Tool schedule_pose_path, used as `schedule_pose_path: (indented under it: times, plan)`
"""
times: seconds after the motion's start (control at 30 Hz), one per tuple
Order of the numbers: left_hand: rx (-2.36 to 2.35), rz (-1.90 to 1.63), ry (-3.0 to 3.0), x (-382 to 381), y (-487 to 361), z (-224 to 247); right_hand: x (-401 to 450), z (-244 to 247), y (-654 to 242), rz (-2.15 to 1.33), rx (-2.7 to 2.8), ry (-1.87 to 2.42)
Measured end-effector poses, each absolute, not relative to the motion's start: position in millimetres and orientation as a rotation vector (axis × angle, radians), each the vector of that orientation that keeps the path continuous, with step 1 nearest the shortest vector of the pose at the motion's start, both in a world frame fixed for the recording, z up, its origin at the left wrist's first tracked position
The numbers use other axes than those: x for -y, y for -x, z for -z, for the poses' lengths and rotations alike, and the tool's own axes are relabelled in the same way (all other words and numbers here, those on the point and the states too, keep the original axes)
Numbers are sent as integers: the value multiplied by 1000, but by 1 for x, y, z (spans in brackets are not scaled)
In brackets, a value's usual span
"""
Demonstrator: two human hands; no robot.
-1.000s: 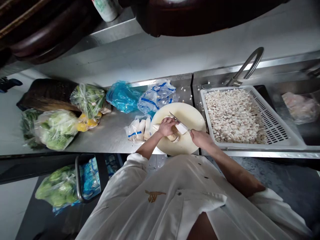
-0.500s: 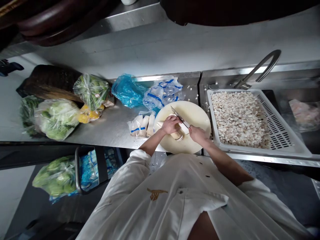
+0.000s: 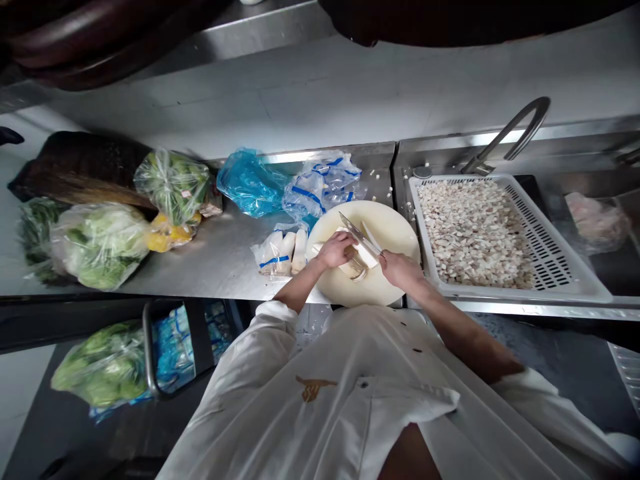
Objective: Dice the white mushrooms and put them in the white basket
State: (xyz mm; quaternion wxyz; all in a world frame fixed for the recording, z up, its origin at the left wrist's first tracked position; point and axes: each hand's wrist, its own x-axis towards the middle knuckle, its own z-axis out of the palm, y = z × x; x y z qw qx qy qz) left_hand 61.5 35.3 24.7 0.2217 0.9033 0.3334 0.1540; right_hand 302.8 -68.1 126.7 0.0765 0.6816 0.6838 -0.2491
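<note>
On a round cutting board (image 3: 385, 293), my left hand (image 3: 337, 250) is closed over a pale king oyster mushroom (image 3: 356, 268), pressing it down. My right hand (image 3: 400, 271) grips a knife (image 3: 353, 229), its blade slanting across the mushroom close to my left fingertips. Along the blade's right side a thin white slice (image 3: 371, 236) stands apart from the rest. Part of the mushroom is hidden under my left hand. Left of the board lie whole mushrooms in a clear bag (image 3: 277, 255) with a blue stripe.
Right of the board, a white slotted basket (image 3: 575, 283) holds diced mushroom (image 3: 473, 233) near a faucet (image 3: 530, 130). Crumpled blue (image 3: 253, 183) and clear bags (image 3: 325, 183) lie behind. Bagged lettuce (image 3: 103, 243) and other greens (image 3: 173, 187) sit at the left.
A thin slice now shows separated on the right of the blade, where none showed before. Both hands stay on the mushroom and knife. The view has shifted slightly.
</note>
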Motion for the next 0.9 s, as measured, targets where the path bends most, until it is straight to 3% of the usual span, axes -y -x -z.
schedule_pose_path:
  times: [0.27, 0.47, 0.67, 0.9]
  plan:
    - [-982, -527, -2406, -33, -56, -25, 93, -117, -322, 687, -1969, -2123]
    - [-1135, -341, -2461, -47, -62, -24, 102, -101, -334, 762, -1951, -2115]
    - [-895, -325, -2502, -69, -66, -29, 105, -94, -345, 900, -2027, -2047]
    - [-1138, -447, -2485, -64, -74, -25, 104, -103, -340, 905, -1963, -2099]
